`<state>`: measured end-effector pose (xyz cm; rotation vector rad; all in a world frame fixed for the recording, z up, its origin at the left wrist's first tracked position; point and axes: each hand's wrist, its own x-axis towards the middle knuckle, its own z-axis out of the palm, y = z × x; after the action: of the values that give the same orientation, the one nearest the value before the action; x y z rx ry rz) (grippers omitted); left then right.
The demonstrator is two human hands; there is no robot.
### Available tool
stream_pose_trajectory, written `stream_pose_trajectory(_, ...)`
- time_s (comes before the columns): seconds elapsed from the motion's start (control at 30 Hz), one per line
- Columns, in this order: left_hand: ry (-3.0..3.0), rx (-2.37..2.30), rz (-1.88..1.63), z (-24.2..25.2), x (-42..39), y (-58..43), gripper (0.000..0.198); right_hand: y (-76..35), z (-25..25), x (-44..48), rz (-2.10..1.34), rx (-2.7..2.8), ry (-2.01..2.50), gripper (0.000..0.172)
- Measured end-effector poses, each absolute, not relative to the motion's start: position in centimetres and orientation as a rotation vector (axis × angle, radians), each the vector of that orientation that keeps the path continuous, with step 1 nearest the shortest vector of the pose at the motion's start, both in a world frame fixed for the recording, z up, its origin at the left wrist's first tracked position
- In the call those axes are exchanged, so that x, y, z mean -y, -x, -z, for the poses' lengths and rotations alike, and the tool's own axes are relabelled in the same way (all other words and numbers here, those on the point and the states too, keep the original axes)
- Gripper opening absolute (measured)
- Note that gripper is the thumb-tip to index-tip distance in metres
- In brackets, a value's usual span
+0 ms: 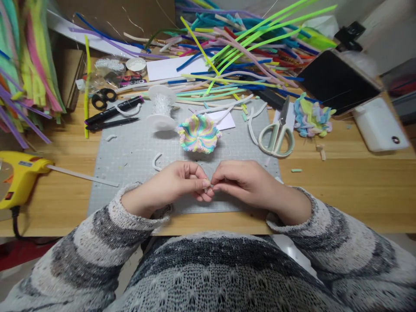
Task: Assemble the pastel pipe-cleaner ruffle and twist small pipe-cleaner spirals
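My left hand (191,181) and my right hand (238,181) meet over the front of a grey cutting mat (123,173), fingertips almost touching. Both are closed in a pinch. Between them is something tiny, with a small shiny bit at the left fingertips; it is too small to name. Just beyond my hands sits a ruffled pastel flower (199,134) made of pipe cleaners. A spool of clear beaded string (161,107) stands behind it to the left. A short bent white pipe cleaner (157,162) lies beside my left hand.
Scissors with pale handles (277,138) lie right of the flower, near a pastel pipe-cleaner bundle (312,116). A yellow glue gun (24,175) is at far left. Black markers (113,110) lie left of the spool. Piled pipe cleaners (240,47) and a dark tablet (339,80) fill the back.
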<state>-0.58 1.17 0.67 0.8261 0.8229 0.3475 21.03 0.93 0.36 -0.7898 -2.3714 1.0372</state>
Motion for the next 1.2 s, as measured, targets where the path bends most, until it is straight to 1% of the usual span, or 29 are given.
stream_pose_trajectory(0.13, -0.843, -0.825, -0.359, -0.56, -1.12, 0.6, 0.017, -21.24, -0.51, -1.17, -0.895, 2.425, 0.769, 0.015)
stream_pose_trajectory(0.3, -0.837, -0.844, -0.372, -0.23, -1.11, 0.54, 0.018, -21.16, -0.2, -1.3, -0.475, 2.485, 0.723, 0.022)
stream_pose_trajectory(0.47, -0.829, -0.849, -0.338, -0.22, -1.09, 0.42, 0.018, -21.18, 0.09, -1.28, -0.355, 2.498, 0.705, 0.021)
stream_pose_trajectory(0.6, -0.818, -0.847, -0.319, -0.15, -1.1, 0.37, 0.016, -21.14, 0.08, -1.32, -0.401, 2.483, 0.682, 0.02)
stream_pose_trajectory(0.83, -0.842, -0.826, -0.361, -0.08, -1.16, 0.36, 0.014, -21.1, 0.09, -1.45, -0.721, 2.361, 0.68, 0.015)
stream_pose_trajectory(1.03, -0.849, -0.843, -0.37, 0.01, -1.2, 0.46, 0.014, -21.04, 0.2, -1.32, -0.789, 2.302, 0.645, 0.02)
stream_pose_trajectory(1.2, -0.87, -0.84, -0.363, 0.2, -1.19, 0.56, 0.016, -21.01, 0.14, -1.22, -0.897, 2.243, 0.648, 0.016)
